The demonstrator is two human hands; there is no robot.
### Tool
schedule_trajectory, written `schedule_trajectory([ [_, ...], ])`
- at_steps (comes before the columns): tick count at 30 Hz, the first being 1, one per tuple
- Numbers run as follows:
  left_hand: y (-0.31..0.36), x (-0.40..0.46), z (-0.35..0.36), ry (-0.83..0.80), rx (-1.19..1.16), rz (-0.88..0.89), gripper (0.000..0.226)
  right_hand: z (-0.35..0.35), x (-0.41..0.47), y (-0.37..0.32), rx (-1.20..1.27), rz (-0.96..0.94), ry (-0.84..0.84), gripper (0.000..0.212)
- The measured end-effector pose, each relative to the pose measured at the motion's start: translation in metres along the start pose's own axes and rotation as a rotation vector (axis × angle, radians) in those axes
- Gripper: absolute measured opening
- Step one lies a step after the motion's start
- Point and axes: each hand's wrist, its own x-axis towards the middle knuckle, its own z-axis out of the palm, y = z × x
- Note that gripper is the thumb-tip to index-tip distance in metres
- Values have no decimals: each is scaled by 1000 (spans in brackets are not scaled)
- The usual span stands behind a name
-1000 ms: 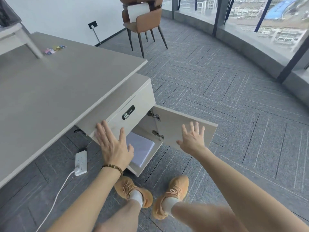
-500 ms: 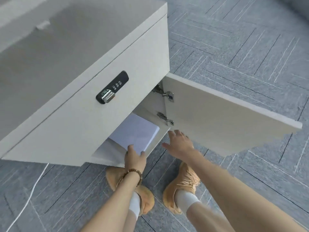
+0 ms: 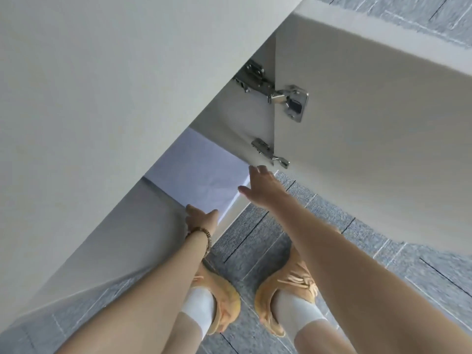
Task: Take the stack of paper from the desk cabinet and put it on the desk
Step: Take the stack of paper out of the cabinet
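Note:
The stack of paper (image 3: 201,169), white with a bluish tint, lies flat inside the open desk cabinet (image 3: 163,226), its far part hidden behind the cabinet front. My left hand (image 3: 200,217), with a bead bracelet on the wrist, grips the stack's near corner, thumb against the paper. My right hand (image 3: 260,186) is at the stack's right edge with fingers spread, its thumb touching the paper's side. The desk top is out of view.
The cabinet front panel (image 3: 102,98) fills the upper left. The open cabinet door (image 3: 370,154) hangs on two metal hinges (image 3: 286,95) just right of my right hand. My feet in orange shoes (image 3: 288,284) stand on grey carpet tiles (image 3: 258,238) below.
My head has dropped much closer to the cabinet. Both hands went from in front of the cabinet to the paper: left onto its near corner, right to its right edge.

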Motion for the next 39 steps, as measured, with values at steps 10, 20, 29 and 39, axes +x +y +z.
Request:
schedule_trajectory([
  [10, 10, 32, 28, 4, -202, -196, 122, 21, 59, -8, -10, -33, 79, 52],
  [20, -27, -30, 65, -53, -241, -185, 102, 27, -12, 59, 138, 153, 69, 49],
  [29, -51, -31, 75, 51, -710, -318, 84, 40, -13, 81, 187, 228, -50, 69],
  [39, -53, -28, 59, 45, -581, -142, 49, 34, -28, 73, 353, 219, -101, 38],
])
